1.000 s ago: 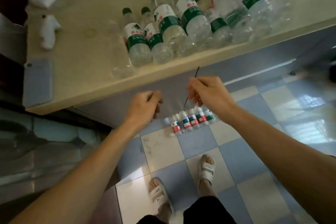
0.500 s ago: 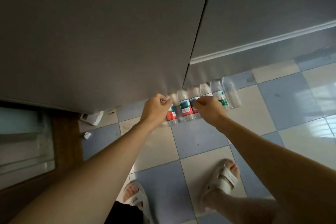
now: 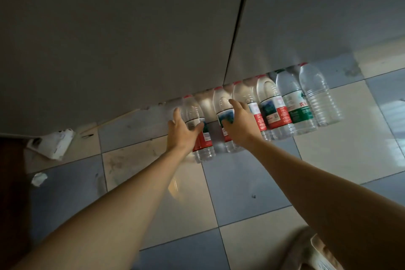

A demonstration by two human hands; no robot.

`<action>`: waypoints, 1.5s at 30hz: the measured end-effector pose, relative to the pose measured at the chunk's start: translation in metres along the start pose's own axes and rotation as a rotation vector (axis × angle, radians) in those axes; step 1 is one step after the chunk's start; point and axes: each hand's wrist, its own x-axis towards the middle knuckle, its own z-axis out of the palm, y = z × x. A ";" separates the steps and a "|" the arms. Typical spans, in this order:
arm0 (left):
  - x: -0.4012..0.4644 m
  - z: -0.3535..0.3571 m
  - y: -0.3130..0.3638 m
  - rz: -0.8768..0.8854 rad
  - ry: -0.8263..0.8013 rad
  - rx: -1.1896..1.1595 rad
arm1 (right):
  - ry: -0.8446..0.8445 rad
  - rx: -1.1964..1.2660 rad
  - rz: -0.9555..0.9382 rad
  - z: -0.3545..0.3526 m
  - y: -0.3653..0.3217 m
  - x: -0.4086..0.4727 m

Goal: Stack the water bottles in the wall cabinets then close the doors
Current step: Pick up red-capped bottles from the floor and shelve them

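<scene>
While both arms reach down, left hand (image 3: 183, 130) grips the end bottle (image 3: 197, 129) and right hand (image 3: 240, 126) curls round the next bottle (image 3: 222, 112). Bottle row (image 3: 291, 103) lies on the floor (image 3: 252, 182) at 12 o'clock, under the cabinet doors (image 3: 131, 28).

Head camera looks steeply down, seemingly close, at the floor (image 3: 252, 182).

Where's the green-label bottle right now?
In the head view, the green-label bottle stands on the floor against the cabinet, second from the right end of the row, between a red-label bottle and an unlabelled bottle.
</scene>
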 end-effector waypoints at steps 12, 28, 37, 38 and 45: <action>-0.002 0.012 -0.023 0.008 -0.163 -0.066 | 0.015 -0.029 0.162 0.035 0.004 -0.016; 0.033 0.006 -0.026 0.047 -0.159 -0.191 | -0.029 0.383 0.215 0.050 -0.001 0.029; 0.023 -0.007 -0.021 0.076 -0.136 -0.386 | 0.032 0.550 0.149 0.034 0.002 0.018; 0.018 -0.013 -0.019 0.108 -0.118 -0.384 | 0.034 0.562 0.106 0.027 -0.002 0.010; -0.025 -0.064 0.004 0.431 -0.070 -0.274 | 0.113 0.475 -0.158 -0.015 -0.028 -0.040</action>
